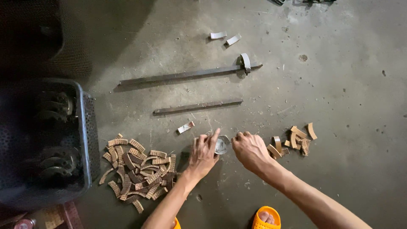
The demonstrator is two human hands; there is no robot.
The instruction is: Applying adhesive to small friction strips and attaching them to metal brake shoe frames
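My left hand [203,153] and my right hand [250,149] meet low over a concrete floor, both gripping a curved grey metal piece [221,145] between them. The left fingers reach over its left side; the right hand is closed at its right edge. A heap of curved brown lining strips [137,168] lies just left of my left hand. A smaller cluster of brown strips [296,139] lies right of my right hand.
Two long dark metal bars [186,75] [197,106] lie on the floor ahead, the farther one with a curved metal piece [245,62] on it. A dark plastic crate [87,135] of metal parts stands at left. Small grey pieces [224,38] lie farther off. An orange sandal [266,218] shows below.
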